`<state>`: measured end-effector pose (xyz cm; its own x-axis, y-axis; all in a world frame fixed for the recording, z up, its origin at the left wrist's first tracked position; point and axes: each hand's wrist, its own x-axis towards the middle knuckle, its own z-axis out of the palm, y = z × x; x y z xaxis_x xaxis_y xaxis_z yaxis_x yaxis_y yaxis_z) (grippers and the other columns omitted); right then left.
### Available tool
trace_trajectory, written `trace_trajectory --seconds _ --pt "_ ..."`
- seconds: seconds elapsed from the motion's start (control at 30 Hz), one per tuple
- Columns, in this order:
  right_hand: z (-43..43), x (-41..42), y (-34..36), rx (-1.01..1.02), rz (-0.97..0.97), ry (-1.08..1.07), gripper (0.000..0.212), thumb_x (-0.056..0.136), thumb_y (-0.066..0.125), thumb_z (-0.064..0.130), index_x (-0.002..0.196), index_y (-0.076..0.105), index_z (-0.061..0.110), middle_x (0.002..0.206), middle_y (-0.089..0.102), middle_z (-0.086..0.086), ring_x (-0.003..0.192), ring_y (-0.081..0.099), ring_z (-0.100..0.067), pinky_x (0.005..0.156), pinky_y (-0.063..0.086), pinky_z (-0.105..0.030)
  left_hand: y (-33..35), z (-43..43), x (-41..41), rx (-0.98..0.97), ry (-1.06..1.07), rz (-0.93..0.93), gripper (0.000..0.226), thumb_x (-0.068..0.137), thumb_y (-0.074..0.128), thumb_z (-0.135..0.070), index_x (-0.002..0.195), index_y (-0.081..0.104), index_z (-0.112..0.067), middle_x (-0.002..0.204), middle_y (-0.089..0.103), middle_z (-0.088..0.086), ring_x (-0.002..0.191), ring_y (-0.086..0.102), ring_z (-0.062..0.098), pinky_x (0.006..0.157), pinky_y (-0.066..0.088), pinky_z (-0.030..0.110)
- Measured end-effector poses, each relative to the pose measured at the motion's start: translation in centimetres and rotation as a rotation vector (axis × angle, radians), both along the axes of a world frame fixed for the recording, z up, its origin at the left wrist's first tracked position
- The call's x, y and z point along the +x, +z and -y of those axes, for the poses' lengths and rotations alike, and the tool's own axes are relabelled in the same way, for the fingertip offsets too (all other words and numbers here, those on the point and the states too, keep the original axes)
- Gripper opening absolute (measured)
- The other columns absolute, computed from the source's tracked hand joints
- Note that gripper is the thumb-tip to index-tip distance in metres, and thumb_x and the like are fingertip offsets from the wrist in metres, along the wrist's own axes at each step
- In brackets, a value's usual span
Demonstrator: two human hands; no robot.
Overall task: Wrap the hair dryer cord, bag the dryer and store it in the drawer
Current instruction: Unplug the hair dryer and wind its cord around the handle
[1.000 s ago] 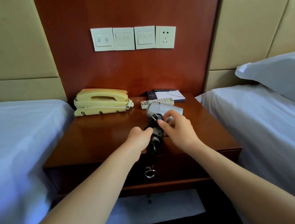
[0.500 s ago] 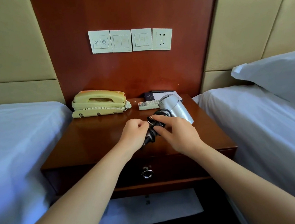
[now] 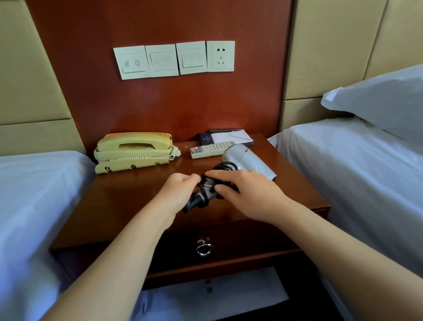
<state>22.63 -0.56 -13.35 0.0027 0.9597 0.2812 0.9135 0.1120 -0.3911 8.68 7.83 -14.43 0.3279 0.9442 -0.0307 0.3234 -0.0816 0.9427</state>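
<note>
A silver hair dryer (image 3: 247,161) lies on the wooden nightstand (image 3: 122,204), its barrel pointing to the right. Its black cord (image 3: 203,194) is coiled round the handle. My left hand (image 3: 180,191) grips the handle and cord from the left. My right hand (image 3: 246,195) pinches the cord loops from the right, fingers curled over them. Below the top, the drawer (image 3: 250,241) is closed, with a metal ring pull (image 3: 204,248). No bag can be made out.
A cream telephone (image 3: 134,150), a remote control (image 3: 212,149) and a notepad (image 3: 231,136) stand at the nightstand's back. Beds (image 3: 17,203) flank it on both sides, a pillow (image 3: 391,98) at right. Wall switches and a socket (image 3: 221,55) are above. White paper (image 3: 205,301) lies underneath.
The dryer has turned, its barrel now lying toward the right. Both hands kept hold of the handle and cord, shifting slightly as the cord settles round the handle.
</note>
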Motion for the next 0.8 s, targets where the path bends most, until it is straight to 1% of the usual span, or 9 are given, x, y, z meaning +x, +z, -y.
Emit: trace_trajectory --seconds 0.07,0.13,0.23,0.3,0.4,0.47,0.6,0.7,0.8 --pt "0.1 0.0 0.3 -0.008 0.085 -0.05 0.039 0.097 0.037 0.041 0.135 0.039 0.047 0.12 0.064 -0.001 0.104 0.059 -0.032 0.078 0.049 -0.038 0.1 0.3 0.2 0.051 -0.058 -0.072 0.021 0.093 0.044 -0.024 0.077 0.049 -0.012 0.074 0.042 0.01 0.07 0.04 0.02 0.069 0.027 0.031" --pt "0.5 -0.1 0.7 0.009 0.152 -0.086 0.039 0.097 0.037 0.04 0.136 0.039 0.045 0.119 0.064 -0.003 0.106 0.058 -0.033 0.077 0.048 -0.038 0.3 0.6 0.4 0.105 -0.093 -0.134 0.025 0.096 0.04 -0.02 0.072 0.042 -0.012 0.064 0.033 0.007 0.061 0.032 0.018 0.059 0.022 0.031" --pt "1.1 -0.4 1.4 0.041 0.19 -0.1 0.036 0.096 0.042 0.039 0.132 0.047 0.039 0.12 0.065 0.0 0.11 0.057 -0.03 0.08 0.05 -0.038 0.3 0.9 0.3 0.152 -0.108 -0.171 0.031 0.097 0.039 -0.018 0.067 0.037 -0.014 0.06 0.028 0.001 0.057 0.027 0.015 0.055 0.018 0.031" --pt "1.3 -0.6 1.8 0.029 0.224 -0.084 0.034 0.095 0.044 0.04 0.128 0.052 0.037 0.117 0.066 0.0 0.108 0.059 -0.028 0.08 0.051 -0.038 0.1 0.9 0.0 0.143 -0.121 -0.18 0.027 0.097 0.039 -0.019 0.071 0.043 -0.01 0.064 0.03 0.006 0.06 0.029 0.017 0.057 0.019 0.032" --pt "1.3 -0.8 2.3 -0.023 0.22 -0.038 0.029 0.094 0.048 0.038 0.121 0.059 0.034 0.114 0.068 -0.002 0.107 0.059 -0.029 0.083 0.051 -0.04 -0.2 0.9 -0.3 0.102 -0.145 -0.183 0.022 0.096 0.04 -0.019 0.077 0.049 -0.011 0.074 0.036 0.01 0.069 0.033 0.021 0.064 0.022 0.032" --pt "1.2 -0.8 2.3 -0.065 0.188 -0.015 0.025 0.092 0.05 0.037 0.113 0.063 0.033 0.11 0.069 -0.002 0.105 0.059 -0.031 0.083 0.052 -0.043 -0.2 1.0 -0.3 0.084 -0.167 -0.192 0.021 0.094 0.04 -0.018 0.077 0.049 -0.011 0.077 0.037 0.009 0.07 0.031 0.022 0.065 0.021 0.033" --pt "0.4 -0.2 2.3 -0.126 0.136 0.039 0.018 0.09 0.051 0.036 0.1 0.066 0.034 0.094 0.069 -0.003 0.094 0.059 -0.034 0.078 0.053 -0.044 0.0 1.0 0.0 0.032 -0.163 -0.192 0.02 0.094 0.041 -0.019 0.077 0.048 -0.011 0.077 0.037 0.011 0.07 0.031 0.023 0.065 0.021 0.034" --pt "0.2 0.0 2.5 -0.157 0.113 0.065 0.022 0.089 0.053 0.035 0.107 0.065 0.036 0.096 0.069 -0.003 0.095 0.058 -0.035 0.081 0.052 -0.044 0.1 1.0 0.3 -0.02 -0.137 -0.154 0.023 0.093 0.045 -0.019 0.073 0.051 -0.009 0.078 0.043 0.014 0.073 0.04 0.024 0.069 0.028 0.035" --pt "0.0 0.2 2.3 -0.186 0.121 0.059 0.03 0.088 0.055 0.037 0.117 0.062 0.035 0.112 0.067 -0.002 0.107 0.055 -0.036 0.088 0.048 -0.041 -0.1 0.9 0.6 -0.071 -0.133 -0.132 0.027 0.091 0.049 -0.017 0.065 0.052 -0.012 0.076 0.049 0.015 0.074 0.046 0.024 0.073 0.033 0.036"
